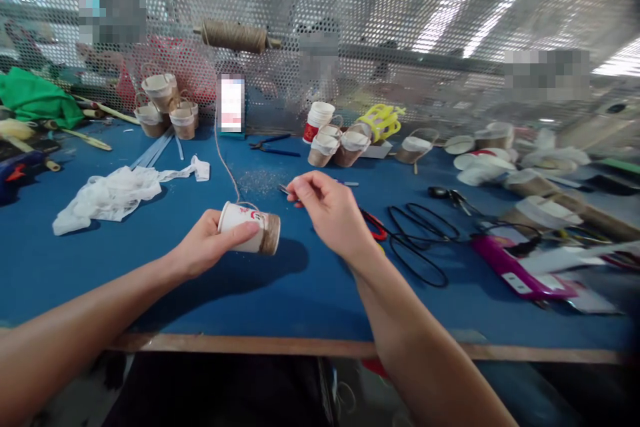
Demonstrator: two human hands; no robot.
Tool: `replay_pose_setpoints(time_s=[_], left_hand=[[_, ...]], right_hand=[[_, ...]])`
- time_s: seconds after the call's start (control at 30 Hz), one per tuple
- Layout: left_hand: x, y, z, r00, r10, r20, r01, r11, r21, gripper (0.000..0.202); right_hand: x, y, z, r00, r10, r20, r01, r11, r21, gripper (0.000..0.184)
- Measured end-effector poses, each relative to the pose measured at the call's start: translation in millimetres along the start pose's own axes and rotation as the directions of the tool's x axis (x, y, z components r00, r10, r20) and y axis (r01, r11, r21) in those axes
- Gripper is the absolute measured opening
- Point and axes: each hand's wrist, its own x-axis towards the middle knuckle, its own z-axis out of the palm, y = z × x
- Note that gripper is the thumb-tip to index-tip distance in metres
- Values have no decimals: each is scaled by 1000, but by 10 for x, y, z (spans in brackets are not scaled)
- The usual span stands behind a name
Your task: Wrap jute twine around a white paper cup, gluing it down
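Observation:
My left hand (207,243) grips a white paper cup (245,225) lying sideways just above the blue table (150,280); brown twine is wound round the cup's right end. A strand of twine (224,160) runs from the cup up to a spool (235,35) on the mesh wall. My right hand (330,213) hovers right of the cup, fingers curled, pinching a thin dark tool (285,190) whose tip pokes out to the left.
Finished twine-wrapped cups (167,110) stand back left, more cups (340,140) at back centre. Crumpled white plastic (115,193) lies left. Black scissors (420,233), a magenta glue gun (520,267) and pliers (273,143) lie around. People sit behind the mesh.

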Motion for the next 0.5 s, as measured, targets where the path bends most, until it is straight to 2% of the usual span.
replay_pose_setpoints(time_s=[0.1, 0.17, 0.23, 0.3, 0.37, 0.5], left_hand=[[-5, -21, -13, 1000, 1, -20, -1, 1000, 15, 25], [-22, -29, -17, 1000, 5, -30, -2, 997, 73, 26], [-48, -24, -13, 999, 34, -31, -29, 986, 162, 27], [-76, -7, 1, 997, 74, -20, -67, 968, 241, 28], [-98, 14, 23, 992, 126, -12, -117, 952, 284, 26], [-107, 32, 54, 985, 163, 54, -172, 928, 329, 25]], right_hand=[[89, -3, -185, 988, 50, -145, -42, 997, 59, 18], [98, -40, -277, 980, 48, -194, -43, 999, 28, 20], [59, -94, -301, 994, 43, -100, -48, 997, -55, 22], [-4, -149, -256, 996, 54, 69, -44, 991, -127, 23], [-62, -198, -170, 980, 39, 196, -8, 987, -158, 23], [-108, -290, -3, 935, -40, 352, 91, 988, -129, 28]])
